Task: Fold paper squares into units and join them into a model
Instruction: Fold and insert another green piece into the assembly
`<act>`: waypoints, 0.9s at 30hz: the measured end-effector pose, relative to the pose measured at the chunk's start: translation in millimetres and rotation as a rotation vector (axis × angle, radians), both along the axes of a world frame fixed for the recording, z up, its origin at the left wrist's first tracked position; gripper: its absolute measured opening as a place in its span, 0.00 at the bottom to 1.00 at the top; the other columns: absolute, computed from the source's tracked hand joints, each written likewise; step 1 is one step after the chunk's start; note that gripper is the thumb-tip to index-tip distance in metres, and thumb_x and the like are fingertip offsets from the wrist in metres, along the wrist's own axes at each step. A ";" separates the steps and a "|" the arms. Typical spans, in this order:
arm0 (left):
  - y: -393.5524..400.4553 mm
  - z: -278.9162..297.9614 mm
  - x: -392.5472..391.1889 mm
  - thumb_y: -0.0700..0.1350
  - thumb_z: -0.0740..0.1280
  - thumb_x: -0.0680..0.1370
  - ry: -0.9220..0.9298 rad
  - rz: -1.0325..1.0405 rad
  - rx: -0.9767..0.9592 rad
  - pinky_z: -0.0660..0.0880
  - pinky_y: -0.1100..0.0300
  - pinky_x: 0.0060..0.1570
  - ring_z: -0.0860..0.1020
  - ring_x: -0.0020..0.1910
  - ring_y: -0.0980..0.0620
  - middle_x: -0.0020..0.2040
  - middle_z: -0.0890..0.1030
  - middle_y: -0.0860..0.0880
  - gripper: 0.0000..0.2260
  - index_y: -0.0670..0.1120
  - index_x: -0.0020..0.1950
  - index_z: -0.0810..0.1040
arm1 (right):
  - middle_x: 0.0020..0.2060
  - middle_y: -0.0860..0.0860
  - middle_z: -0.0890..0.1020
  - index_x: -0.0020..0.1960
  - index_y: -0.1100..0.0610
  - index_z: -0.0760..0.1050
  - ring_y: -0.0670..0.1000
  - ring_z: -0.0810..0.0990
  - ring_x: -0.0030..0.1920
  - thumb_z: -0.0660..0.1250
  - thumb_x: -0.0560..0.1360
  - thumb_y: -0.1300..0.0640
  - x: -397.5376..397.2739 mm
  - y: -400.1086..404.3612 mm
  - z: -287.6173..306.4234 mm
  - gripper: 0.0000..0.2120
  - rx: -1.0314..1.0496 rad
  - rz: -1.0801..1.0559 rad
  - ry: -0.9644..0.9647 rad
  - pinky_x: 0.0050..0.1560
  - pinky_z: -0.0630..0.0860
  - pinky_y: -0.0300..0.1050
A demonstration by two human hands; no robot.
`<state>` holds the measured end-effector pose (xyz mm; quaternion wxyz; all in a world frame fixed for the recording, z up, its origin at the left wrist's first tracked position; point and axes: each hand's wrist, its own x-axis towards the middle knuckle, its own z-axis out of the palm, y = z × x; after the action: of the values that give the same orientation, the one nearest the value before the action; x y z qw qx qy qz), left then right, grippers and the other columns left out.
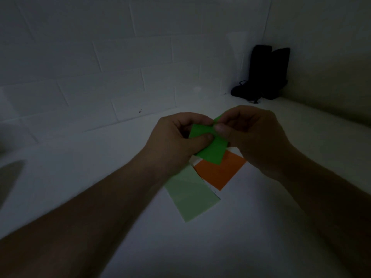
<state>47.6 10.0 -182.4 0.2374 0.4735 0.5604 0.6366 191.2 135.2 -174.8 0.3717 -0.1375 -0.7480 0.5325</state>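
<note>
Left hand (pixel 176 137) and right hand (pixel 249 135) both pinch a bright green paper (pixel 210 145) in midair, steadying it for a fold, above orange paper (pixel 218 171) and pale green paper (pixel 190 195).

Both bare forearms reach in from the lower edge and converge toward the middle, wrists held above the surface. The left hand (pixel 176 137) is curled, its thumb laid flat across the near face of the bright green paper (pixel 210 145) and its fingers bent behind it, pinching the sheet. The right hand (pixel 251 135) meets it from the other side, knuckles up, thumb and forefinger pressed together on the paper's upper edge. The 2 thumbs sit just beside each other, fingertips nearly touching.
</note>
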 end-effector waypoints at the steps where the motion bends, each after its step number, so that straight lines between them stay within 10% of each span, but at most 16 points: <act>1: 0.7 0.2 -1.0 0.31 0.73 0.75 -0.010 0.006 0.004 0.83 0.55 0.47 0.87 0.47 0.46 0.48 0.87 0.43 0.10 0.43 0.53 0.84 | 0.41 0.58 0.85 0.46 0.57 0.81 0.59 0.86 0.45 0.70 0.76 0.68 0.7 0.6 1.0 0.07 -0.037 0.020 0.008 0.46 0.85 0.55; 13: -3.3 -2.0 -4.4 0.33 0.73 0.76 0.126 0.021 -0.005 0.84 0.45 0.52 0.86 0.50 0.45 0.50 0.87 0.46 0.16 0.51 0.57 0.84 | 0.39 0.50 0.87 0.41 0.51 0.82 0.50 0.87 0.44 0.72 0.74 0.69 3.5 3.3 5.9 0.13 0.066 -0.055 -0.080 0.47 0.84 0.44; 27: -3.4 -1.9 -4.2 0.39 0.76 0.75 0.125 0.076 -0.011 0.84 0.53 0.46 0.87 0.47 0.49 0.46 0.88 0.49 0.06 0.46 0.51 0.87 | 0.42 0.60 0.85 0.42 0.56 0.81 0.61 0.86 0.47 0.69 0.75 0.72 5.8 6.5 7.3 0.12 0.026 0.042 -0.149 0.50 0.85 0.57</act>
<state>43.4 6.6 -184.3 0.1801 0.4894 0.5953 0.6113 197.0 141.7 -167.5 0.3055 -0.1561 -0.7830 0.5188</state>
